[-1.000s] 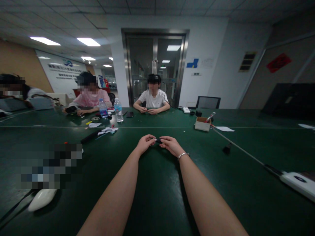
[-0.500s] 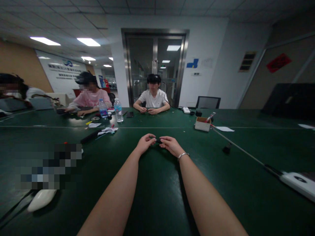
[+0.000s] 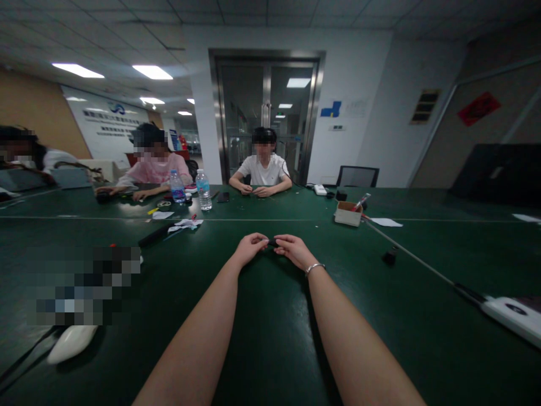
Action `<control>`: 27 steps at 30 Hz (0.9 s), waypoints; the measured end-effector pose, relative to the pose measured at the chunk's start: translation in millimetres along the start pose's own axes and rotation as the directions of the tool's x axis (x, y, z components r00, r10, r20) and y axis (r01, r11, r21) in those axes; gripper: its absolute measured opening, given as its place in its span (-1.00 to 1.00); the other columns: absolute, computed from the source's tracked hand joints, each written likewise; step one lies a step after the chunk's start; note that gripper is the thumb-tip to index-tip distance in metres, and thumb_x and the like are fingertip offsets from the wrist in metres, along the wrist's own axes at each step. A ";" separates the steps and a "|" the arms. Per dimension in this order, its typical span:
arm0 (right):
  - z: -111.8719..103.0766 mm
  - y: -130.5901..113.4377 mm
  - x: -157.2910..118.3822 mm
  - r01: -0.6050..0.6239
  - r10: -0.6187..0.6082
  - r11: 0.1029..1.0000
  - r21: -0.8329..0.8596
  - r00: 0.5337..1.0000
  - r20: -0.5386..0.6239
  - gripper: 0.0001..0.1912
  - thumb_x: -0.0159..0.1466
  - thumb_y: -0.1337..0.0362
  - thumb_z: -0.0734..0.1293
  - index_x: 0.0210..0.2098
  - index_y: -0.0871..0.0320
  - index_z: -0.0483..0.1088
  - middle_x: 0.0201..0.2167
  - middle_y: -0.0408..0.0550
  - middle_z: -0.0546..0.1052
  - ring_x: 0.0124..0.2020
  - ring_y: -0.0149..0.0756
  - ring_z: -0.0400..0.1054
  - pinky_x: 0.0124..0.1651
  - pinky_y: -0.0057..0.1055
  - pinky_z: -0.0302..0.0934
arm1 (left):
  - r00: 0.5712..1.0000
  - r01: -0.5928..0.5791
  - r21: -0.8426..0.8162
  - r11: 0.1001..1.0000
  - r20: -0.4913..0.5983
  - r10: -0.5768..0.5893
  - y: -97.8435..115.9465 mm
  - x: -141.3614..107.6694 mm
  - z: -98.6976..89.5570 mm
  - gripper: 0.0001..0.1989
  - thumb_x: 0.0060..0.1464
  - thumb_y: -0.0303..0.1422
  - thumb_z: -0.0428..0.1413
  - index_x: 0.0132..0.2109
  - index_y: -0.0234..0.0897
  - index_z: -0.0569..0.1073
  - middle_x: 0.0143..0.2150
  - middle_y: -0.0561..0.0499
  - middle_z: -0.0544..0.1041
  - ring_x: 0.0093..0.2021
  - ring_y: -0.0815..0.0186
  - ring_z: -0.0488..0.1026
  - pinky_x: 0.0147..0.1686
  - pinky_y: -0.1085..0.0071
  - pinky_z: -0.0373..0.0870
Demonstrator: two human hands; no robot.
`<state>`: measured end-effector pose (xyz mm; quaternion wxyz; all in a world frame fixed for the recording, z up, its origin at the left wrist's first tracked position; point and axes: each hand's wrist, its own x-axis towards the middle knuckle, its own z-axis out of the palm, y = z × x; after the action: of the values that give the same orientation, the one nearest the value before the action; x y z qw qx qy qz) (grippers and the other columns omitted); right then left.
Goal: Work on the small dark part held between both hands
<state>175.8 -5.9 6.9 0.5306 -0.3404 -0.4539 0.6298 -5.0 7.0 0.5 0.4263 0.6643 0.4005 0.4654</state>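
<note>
With fingertips (image 3: pixel 262 243) pinched nearly closed on black piece (image 3: pixel 273 243) from nine o'clock (left hand (image 3: pixel 249 247)) and three (right hand (image 3: pixel 295 248)), seems mid-adjustment, likely needs steadiness next.

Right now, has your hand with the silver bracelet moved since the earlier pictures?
No, I see no shift either way: the right hand is in the same spot, nearer than the pale seam across the green table.

Silver bracelet (image 3: pixel 314 266) round the right wrist (image 3: pixel 316 276)

Your left hand (image 3: pixel 250 248) and right hand (image 3: pixel 295 250) pinched a dark object (image 3: pixel 272 243); a box (image 3: pixel 347 219) stood right of your fingers.
</note>
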 end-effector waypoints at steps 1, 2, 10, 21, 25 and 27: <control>0.0 0.2 0.0 -0.001 0.001 1.000 0.001 1.000 -0.001 -0.79 0.03 0.49 0.43 -0.31 0.31 0.45 -0.48 -0.02 0.52 -0.54 -0.42 0.43 -0.43 -0.51 0.36 | 1.000 -0.005 0.007 1.000 -0.007 0.005 -0.5 0.2 0.0 -0.64 -0.12 -0.17 0.20 -0.24 -0.36 0.48 -0.40 -0.04 0.51 -0.39 0.35 0.42 -0.33 0.41 0.30; 0.0 0.3 0.1 -0.001 0.001 1.000 0.002 1.000 -0.001 -0.79 0.03 0.49 0.43 -0.31 0.31 0.45 -0.48 -0.02 0.52 -0.55 -0.42 0.43 -0.42 -0.51 0.35 | 1.000 -0.009 0.012 1.000 -0.014 0.010 -0.9 0.4 -0.1 -0.64 -0.12 -0.17 0.20 -0.23 -0.36 0.48 -0.38 -0.05 0.51 -0.37 0.34 0.43 -0.33 0.42 0.30; -0.1 0.7 0.6 0.002 -0.002 1.000 -0.004 1.000 -0.004 -0.78 0.02 0.48 0.44 -0.30 0.31 0.45 -0.48 -0.02 0.52 -0.55 -0.42 0.43 -0.45 -0.52 0.35 | 0.999 -0.028 -0.005 1.000 0.022 0.028 0.4 -0.2 0.0 -0.61 -0.10 -0.17 0.19 -0.17 -0.35 0.46 -0.37 -0.04 0.50 -0.37 0.34 0.42 -0.32 0.42 0.30; -0.5 1.3 1.4 0.007 -0.007 1.000 -0.001 1.000 0.006 -0.79 0.03 0.49 0.43 -0.30 0.31 0.45 -0.48 -0.02 0.52 -0.55 -0.42 0.43 -0.45 -0.52 0.36 | 1.000 0.011 -0.002 1.000 0.025 -0.011 -2.5 2.0 -0.9 -0.62 -0.13 -0.16 0.21 -0.21 -0.35 0.48 -0.37 -0.05 0.51 -0.36 0.32 0.42 -0.30 0.39 0.31; -0.6 1.1 1.2 0.005 -0.005 1.000 -0.010 1.000 0.011 -0.78 0.03 0.48 0.43 -0.29 0.32 0.45 -0.47 -0.01 0.52 -0.55 -0.42 0.43 -0.46 -0.52 0.36 | 1.000 0.019 0.022 1.000 0.016 -0.020 -0.2 1.3 -1.7 -0.63 -0.14 -0.16 0.21 -0.22 -0.35 0.50 -0.34 -0.07 0.53 -0.33 0.31 0.43 -0.27 0.38 0.31; -0.3 0.7 0.9 0.005 -0.005 1.000 -0.013 1.000 0.012 -0.78 0.03 0.49 0.43 -0.29 0.32 0.45 -0.47 0.00 0.52 -0.55 -0.43 0.43 -0.45 -0.54 0.36 | 0.999 0.023 0.019 1.000 0.029 -0.024 1.3 0.5 -1.7 -0.63 -0.12 -0.16 0.21 -0.23 -0.36 0.50 -0.36 -0.07 0.53 -0.34 0.31 0.43 -0.27 0.38 0.31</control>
<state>175.6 -5.0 6.2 0.5274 -0.3388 -0.4619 0.6275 -6.3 7.4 2.3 0.4314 0.6703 0.4062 0.4468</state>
